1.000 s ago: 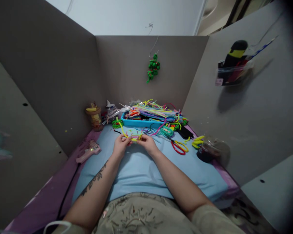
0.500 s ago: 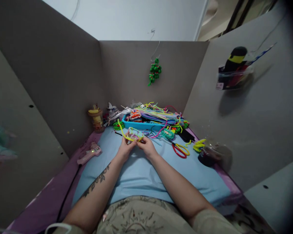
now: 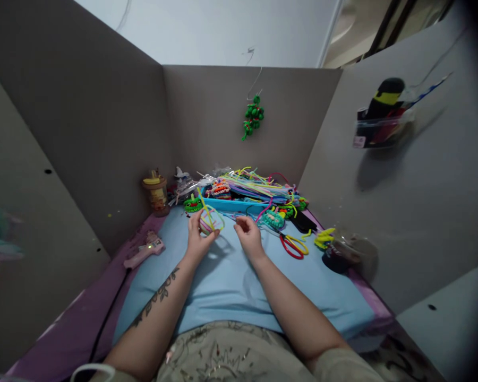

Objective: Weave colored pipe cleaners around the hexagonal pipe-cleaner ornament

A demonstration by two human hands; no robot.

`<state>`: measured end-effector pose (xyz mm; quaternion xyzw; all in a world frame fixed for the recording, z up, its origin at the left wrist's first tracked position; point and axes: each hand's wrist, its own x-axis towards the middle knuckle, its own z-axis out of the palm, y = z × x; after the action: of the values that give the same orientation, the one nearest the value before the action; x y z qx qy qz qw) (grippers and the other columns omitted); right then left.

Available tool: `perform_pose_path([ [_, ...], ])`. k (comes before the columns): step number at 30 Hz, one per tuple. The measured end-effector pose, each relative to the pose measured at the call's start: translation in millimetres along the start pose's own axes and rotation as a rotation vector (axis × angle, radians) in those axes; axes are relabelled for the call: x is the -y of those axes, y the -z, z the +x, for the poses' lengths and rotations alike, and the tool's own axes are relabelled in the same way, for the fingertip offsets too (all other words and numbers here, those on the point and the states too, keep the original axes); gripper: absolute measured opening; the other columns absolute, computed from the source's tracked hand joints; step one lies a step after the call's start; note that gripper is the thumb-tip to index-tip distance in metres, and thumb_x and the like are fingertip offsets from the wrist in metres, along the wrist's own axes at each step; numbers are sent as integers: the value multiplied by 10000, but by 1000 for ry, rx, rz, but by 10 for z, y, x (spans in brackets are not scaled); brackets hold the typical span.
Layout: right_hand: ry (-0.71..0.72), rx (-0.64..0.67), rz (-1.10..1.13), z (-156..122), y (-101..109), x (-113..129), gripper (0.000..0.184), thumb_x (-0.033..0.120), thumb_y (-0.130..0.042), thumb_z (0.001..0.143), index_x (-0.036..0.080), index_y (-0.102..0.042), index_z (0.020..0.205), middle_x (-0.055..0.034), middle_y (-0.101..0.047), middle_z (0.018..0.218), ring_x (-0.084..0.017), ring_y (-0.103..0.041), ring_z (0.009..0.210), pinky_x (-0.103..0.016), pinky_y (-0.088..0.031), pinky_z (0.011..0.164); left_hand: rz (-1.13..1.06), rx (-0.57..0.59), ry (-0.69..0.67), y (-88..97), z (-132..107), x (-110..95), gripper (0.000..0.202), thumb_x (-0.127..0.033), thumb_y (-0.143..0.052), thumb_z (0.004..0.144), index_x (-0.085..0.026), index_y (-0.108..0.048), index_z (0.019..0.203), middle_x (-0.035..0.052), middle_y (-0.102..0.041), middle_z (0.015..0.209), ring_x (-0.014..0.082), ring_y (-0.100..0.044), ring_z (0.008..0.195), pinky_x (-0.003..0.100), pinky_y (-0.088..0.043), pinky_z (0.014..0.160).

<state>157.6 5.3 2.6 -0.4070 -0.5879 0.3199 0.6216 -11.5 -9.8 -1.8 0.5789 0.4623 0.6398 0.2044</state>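
My left hand (image 3: 199, 239) is closed on a loose ring of pipe cleaners (image 3: 219, 216) in pale green and pink. A yellow pipe cleaner (image 3: 204, 202) stands up slanted from the same hold, its lower end by my thumb. To the right, apart from the ring, my right hand (image 3: 249, 237) has its fingers bent, with a small gap showing between thumb and forefinger and nothing visible in it. Both hands hover over the blue cloth (image 3: 223, 286). Scissors (image 3: 292, 246) with red and yellow handles lie right of my right hand.
Behind the hands, a blue tray (image 3: 239, 206) is heaped with pipe cleaners. A green fuzzy piece (image 3: 193, 204) sits at its left, a teal one (image 3: 273, 218) in front. A pink glue gun (image 3: 145, 252) lies left, a dark-based jar (image 3: 336, 257) right. Partition walls enclose the table.
My hands have moved apart: the right hand has come away from the yellow pipe cleaner and shifted right. The left keeps the ring, and the yellow piece now tilts the same way but straighter.
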Motion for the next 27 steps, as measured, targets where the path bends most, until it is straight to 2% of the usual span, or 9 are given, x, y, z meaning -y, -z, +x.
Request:
perform_pose_path([
  [3, 366, -20, -258, -12, 71, 6, 313, 217, -516, 809, 234, -603, 1109, -76, -565, 959, -174, -544, 801, -338, -476, 767, 155, 110, -137, -20, -38, 51, 745, -262, -748, 589, -265, -457, 1275, 99, -412, 1262, 290, -399, 1215, 421, -369, 999],
  [5, 509, 25, -353, -14, 96, -7, 353, 175, -477, 833, 249, -595, 1157, -84, -538, 979, -180, -550, 853, -331, -486, 778, 246, 186, -208, -44, -67, 67, 758, -259, -749, 582, -255, -455, 1281, 104, -394, 1263, 294, -390, 1216, 443, -322, 1034],
  [7, 586, 58, -429, -3, 114, -23, 366, 153, -463, 844, 264, -603, 1163, -77, -520, 967, -175, -554, 861, -319, -496, 773, 326, 263, -248, -61, -91, 65, 782, -255, -743, 586, -254, -432, 1304, 109, -369, 1278, 300, -364, 1237, 455, -297, 1047],
  [11, 651, 29, -505, 33, 147, -25, 312, 158, -482, 857, 271, -646, 1097, -62, -527, 919, -173, -555, 853, -325, -500, 781, 406, 369, -260, -70, -105, 42, 830, -242, -720, 601, -263, -360, 1349, 108, -366, 1305, 302, -340, 1258, 470, -291, 1045],
  [15, 685, -12, -491, 56, 165, -2, 242, 166, -512, 852, 251, -679, 1004, -67, -547, 903, -184, -552, 860, -347, -500, 790, 376, 388, -240, -69, -94, 39, 862, -256, -728, 587, -251, -328, 1350, 96, -437, 1257, 289, -419, 1180, 470, -323, 1020],
  [22, 737, 16, -454, 2, 161, 8, 205, 161, -514, 849, 247, -665, 957, -77, -573, 956, -197, -565, 928, -369, -502, 831, 238, 308, -201, -81, -83, 27, 796, -239, -713, 600, -217, -359, 1313, 90, -408, 1220, 259, -427, 1160, 423, -361, 1006],
  [27, 822, 180, -395, -174, 73, 116, 216, 160, -493, 860, 248, -635, 997, -72, -627, 973, -181, -597, 936, -354, -513, 828, 262, 209, -209, -79, -66, 59, 784, -236, -698, 617, -218, -352, 1320, 96, -394, 1236, 267, -395, 1192, 440, -321, 1040],
])
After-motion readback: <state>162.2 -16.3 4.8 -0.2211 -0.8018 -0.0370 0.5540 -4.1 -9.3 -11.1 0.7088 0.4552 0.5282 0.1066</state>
